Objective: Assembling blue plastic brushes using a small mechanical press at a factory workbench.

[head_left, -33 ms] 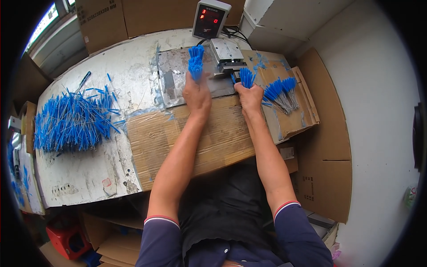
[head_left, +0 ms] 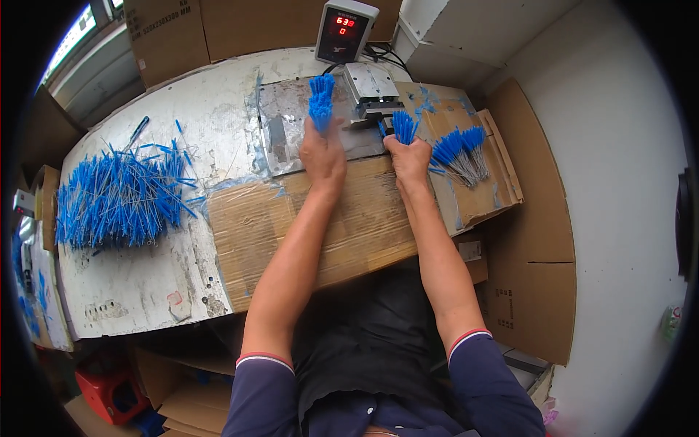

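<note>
Spreading beneath both forearms, the worn white bench carries everything here, with a flattened brown cardboard sheet lying directly under the wrists. Well off to the outer side of the left hand, a big loose heap of blue-tipped wires covers the bench surface. Just beyond the fingers of both hands sits a small metal machine, and behind it stands a grey box with a red digit display. Just beside the right hand, on its outer side, a fanned bundle of blue-tipped wires lies on a cardboard tray. The left hand is closed in a fist around an upright bunch of blue wires, whose ends stick up past the knuckles, near the machine's left edge. The right hand is likewise curled tight around a smaller blue bunch, its tips rising just below the front of the machine, nearly touching it.
</note>
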The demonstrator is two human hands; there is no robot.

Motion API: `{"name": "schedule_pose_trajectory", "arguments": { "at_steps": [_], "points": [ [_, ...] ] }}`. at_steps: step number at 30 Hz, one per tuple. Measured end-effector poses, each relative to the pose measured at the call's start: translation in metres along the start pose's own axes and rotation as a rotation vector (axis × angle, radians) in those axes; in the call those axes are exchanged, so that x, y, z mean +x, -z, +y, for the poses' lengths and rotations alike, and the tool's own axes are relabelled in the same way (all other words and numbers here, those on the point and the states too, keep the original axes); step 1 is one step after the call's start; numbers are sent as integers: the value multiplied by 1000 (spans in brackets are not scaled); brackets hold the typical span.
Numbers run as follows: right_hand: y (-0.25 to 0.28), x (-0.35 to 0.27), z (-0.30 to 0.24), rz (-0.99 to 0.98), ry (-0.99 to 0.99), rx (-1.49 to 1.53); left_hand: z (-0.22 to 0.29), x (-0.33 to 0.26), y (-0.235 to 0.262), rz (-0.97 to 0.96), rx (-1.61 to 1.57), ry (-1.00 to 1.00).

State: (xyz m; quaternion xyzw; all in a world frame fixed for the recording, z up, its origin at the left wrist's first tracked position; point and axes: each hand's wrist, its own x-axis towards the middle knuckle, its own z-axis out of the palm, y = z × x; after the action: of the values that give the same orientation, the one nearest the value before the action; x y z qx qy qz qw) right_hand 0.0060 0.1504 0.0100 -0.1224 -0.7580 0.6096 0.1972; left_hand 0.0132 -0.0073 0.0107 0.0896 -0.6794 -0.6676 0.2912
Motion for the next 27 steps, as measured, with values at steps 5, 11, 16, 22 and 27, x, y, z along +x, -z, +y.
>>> {"name": "schedule_pose_trajectory", "arguments": {
  "at_steps": [5,11,16,22,27],
  "points": [
    [-3,-2,-2,16,0,-28,-2,0,1,17,67,-47],
    [-2,0,4,59,9,-38,9,-2,1,-29,94,-4],
    [-4,-6,-6,55,-74,-82,3,0,2,14,112,-64],
    [-5,-3,-4,70,-11,-72,0,-1,-2,-2,107,-49],
    [-8,-5,-9,66,-63,-81,-8,0,-2,17,268,-144]
  ]
}}
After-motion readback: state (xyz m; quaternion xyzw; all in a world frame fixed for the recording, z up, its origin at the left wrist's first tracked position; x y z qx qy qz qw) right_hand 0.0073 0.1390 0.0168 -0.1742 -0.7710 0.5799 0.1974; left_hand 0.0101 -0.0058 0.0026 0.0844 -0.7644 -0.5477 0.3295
